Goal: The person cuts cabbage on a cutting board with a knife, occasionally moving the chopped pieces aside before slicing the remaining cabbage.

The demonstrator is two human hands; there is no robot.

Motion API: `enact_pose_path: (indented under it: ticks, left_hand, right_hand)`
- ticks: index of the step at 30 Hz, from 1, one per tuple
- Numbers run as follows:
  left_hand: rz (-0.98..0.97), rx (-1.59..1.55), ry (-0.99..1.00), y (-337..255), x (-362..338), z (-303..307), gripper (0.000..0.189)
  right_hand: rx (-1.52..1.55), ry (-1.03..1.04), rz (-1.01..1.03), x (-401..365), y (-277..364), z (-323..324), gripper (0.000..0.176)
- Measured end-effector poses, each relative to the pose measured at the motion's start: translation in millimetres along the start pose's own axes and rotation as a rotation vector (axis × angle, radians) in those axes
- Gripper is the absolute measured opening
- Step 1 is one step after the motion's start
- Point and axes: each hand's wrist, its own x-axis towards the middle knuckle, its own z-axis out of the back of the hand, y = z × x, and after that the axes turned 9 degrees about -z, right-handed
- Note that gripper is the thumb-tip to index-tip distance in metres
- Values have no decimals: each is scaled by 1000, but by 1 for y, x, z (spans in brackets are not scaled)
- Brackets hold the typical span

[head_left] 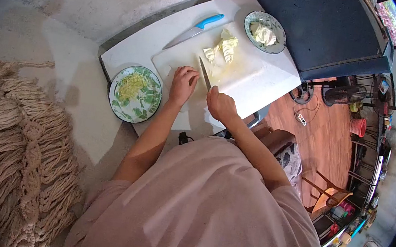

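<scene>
My right hand (pixel 222 107) grips a kitchen knife (pixel 205 74), its dark blade pointing away from me over the white cutting board (pixel 247 72). To the left of the blade is my left hand (pixel 183 86), its fingers curled together at the board; whatever they may hold is hidden. Pale green cabbage pieces (pixel 227 46) lie on the board beyond the knife tip. A second knife with a blue handle (pixel 210 21) rests along the board's far left side.
A leaf-patterned plate (pixel 148 104) holding shredded cabbage (pixel 131 87) stands at the table's left end. At the far right corner, a bowl (pixel 279 45) contains cabbage (pixel 263 33). A dark blue cabinet (pixel 320 29) borders the table, and a rope hanging (pixel 28 161) covers the left wall.
</scene>
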Motion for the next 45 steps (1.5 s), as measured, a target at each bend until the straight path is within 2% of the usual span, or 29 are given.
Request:
enact_pose_path:
  ticks: [2,15,20,24,30,35,42,45]
  left_hand:
    - [2,10,7,0,1,1,10]
    - [29,5,22,-4,2,2,10]
    - [16,3,28,0,3,1,10]
    - [-6,23,20,0,1,0,10]
    - [-4,2,6,-1,1,2,8]
    - [-3,-10,13,2,1,1,7]
    - [1,9,6,-1,2,2,7]
    - [2,1,5,-3,2,3,8]
  right_hand:
    - [58,-127,63,1,-3,-7,27]
    - [33,-69,90,-3,2,-8,29]
    - [-99,-37,67,0,0,-20,23]
    - [-84,-43,32,18,11,-17,20]
    - [-47,-77,-50,28,2,-13,28]
    - [15,-27,-72,10,-3,8,30]
    - [-14,3,9,-3,10,8,30]
    - [-11,-91,96,-1,4,-3,29]
